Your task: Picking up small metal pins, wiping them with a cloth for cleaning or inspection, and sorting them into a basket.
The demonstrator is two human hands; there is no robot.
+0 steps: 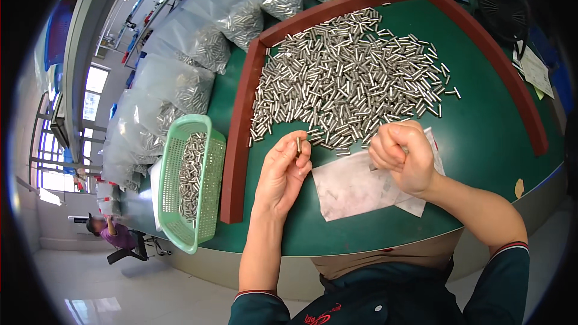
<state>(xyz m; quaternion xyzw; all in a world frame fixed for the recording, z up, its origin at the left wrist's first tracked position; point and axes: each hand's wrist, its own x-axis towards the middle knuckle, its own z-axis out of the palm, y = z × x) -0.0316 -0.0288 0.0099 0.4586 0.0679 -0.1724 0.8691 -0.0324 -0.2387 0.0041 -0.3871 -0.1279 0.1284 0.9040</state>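
Observation:
A wide heap of short, shiny metal pins (355, 72) is spread over the green tabletop (475, 108). My left hand (282, 171) is at the near left edge of the heap, palm turned up. Its thumb and fingertips pinch one metal pin (298, 144), held roughly upright. To the right, my right hand (404, 155) is curled closed above a smudged white cloth or paper (343, 186). Whatever its fingers hold is mostly hidden; a small greyish bit shows below them.
A dark red frame (241, 138) borders the heap on the left, back and right. Left of it stands a green plastic basket (209, 204) of pins. Clear bags (208, 48) of pins line the far left. A black fan (503, 12) stands back right. A seated person (117, 235) is farther away.

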